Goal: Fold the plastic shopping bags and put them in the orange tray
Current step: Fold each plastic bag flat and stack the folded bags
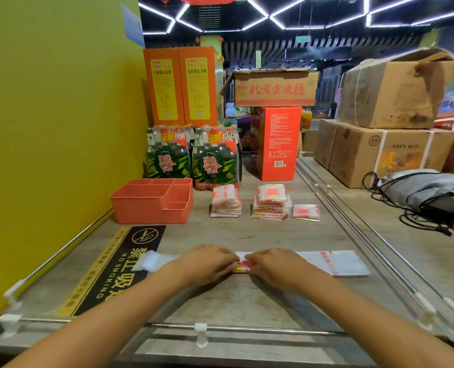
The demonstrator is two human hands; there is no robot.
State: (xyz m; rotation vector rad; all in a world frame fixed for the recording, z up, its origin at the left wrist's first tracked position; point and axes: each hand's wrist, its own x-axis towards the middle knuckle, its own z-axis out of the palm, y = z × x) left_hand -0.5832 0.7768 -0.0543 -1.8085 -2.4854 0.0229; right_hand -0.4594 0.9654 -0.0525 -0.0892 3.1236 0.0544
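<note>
Plastic bag (332, 262) lies flat across grey wood-grain tabletop (247, 235), shop stock stacked behind. Orange tray (151, 201) at left by yellow-green wall, compartments showing nothing inside. Bag translucent white, red print. Left hand (207, 264) and right hand (276, 266) pinch its middle, fingers curled.

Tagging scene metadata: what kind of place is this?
Likely a shop or supermarket counter. Shrink-wrapped bottle multipacks with a handwritten price tag, stacked cardboard cartons of goods, and piles of folded plastic shopping bags on the counter point to retail.
</note>
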